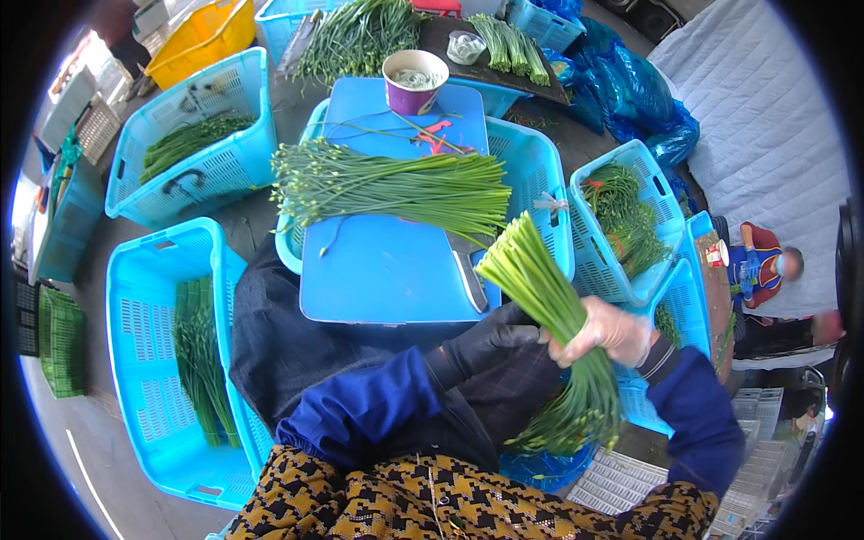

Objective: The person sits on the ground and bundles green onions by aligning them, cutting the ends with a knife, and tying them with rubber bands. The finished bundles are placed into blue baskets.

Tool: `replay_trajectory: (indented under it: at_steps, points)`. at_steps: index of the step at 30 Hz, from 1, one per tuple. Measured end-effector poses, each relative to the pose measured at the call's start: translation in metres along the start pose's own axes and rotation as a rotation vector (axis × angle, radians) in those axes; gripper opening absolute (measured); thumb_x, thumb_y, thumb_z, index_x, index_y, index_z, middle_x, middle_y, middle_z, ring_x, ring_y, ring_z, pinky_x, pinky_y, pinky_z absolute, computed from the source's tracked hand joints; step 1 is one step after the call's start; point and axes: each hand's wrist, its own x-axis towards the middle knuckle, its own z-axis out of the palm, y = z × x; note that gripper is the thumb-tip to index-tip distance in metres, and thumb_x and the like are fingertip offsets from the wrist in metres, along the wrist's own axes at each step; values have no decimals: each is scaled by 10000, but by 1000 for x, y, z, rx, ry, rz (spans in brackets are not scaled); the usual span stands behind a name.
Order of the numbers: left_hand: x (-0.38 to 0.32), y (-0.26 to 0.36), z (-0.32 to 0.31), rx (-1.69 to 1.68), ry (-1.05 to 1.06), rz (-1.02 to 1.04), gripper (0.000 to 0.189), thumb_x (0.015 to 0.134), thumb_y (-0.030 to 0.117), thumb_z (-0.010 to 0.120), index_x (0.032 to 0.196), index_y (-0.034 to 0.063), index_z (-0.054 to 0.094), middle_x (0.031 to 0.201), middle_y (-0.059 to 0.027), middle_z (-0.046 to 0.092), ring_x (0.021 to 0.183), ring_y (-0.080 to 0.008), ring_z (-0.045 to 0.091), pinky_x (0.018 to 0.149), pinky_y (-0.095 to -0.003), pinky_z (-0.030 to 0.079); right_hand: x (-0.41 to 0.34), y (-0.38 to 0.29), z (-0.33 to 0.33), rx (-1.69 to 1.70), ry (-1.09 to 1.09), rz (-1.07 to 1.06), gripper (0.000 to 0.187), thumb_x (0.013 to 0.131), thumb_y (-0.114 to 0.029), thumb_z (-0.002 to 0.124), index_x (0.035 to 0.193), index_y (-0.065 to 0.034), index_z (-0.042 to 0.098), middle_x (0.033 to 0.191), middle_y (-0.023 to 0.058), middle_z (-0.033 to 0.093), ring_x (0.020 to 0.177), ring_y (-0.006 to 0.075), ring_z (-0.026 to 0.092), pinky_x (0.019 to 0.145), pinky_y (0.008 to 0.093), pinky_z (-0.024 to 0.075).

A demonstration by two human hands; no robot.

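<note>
A thick bunch of flowering garlic chives point(533, 270) is gripped by my right hand point(601, 332), which wears a thin translucent glove. Its cut ends point up and left; the budded tips hang down near my lap. My left hand point(489, 341), in a black glove, meets the bunch by my right fingertips; whether its fingers close on anything is hidden. Before me, a loose pile of garlic chives point(405, 185) lies across a blue board point(385, 270), buds to the left. A knife point(470, 280) with a broad blade rests at the board's right edge.
A purple paper tub point(412, 94) of rubber bands stands on the board's far end. Blue crates point(165, 351) flank me left and right, several holding chives. Tied bunches point(617, 216) fill the right crate. Blue plastic bags point(628, 94) lie beyond. A masked co-worker point(763, 263) sits far right.
</note>
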Motion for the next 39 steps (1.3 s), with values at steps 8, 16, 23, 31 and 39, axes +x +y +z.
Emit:
replay_trajectory:
  at_steps: [8,16,23,31,39]
  points:
    - [-12,4,21,-178,267,13,641,887,383,788,1350,37,510,1172,-91,641,1050,-187,656,875,-354,563,29,70,23,293,-73,30,447,736,-64,763,1140,75,630,928,128,692,864,200,679,848,327,544]
    - [-22,9,18,-118,294,24,553,896,311,783,1304,29,538,1126,-65,643,1011,-163,639,871,-335,560,43,80,48,262,91,7,331,747,-3,773,1054,36,656,911,94,700,835,172,681,813,307,552]
    - [-26,23,22,-273,478,-29,444,894,153,711,1296,33,565,1121,-98,682,985,-223,683,875,-387,582,59,78,71,239,58,-2,309,773,-72,824,1047,-17,692,978,27,687,881,133,650,813,277,520]
    - [-38,23,2,-100,540,-92,350,882,166,727,1183,13,635,1028,-97,702,928,-210,698,835,-371,591,75,81,65,56,-21,44,400,841,-305,855,1102,-37,713,970,34,714,889,138,670,824,298,529]
    - [-36,29,11,-146,568,28,357,890,115,743,1205,-3,625,997,-95,709,855,-203,715,784,-361,606,84,54,21,126,141,-441,1050,893,-473,784,1636,-59,168,1555,168,445,1396,296,476,1140,414,405]
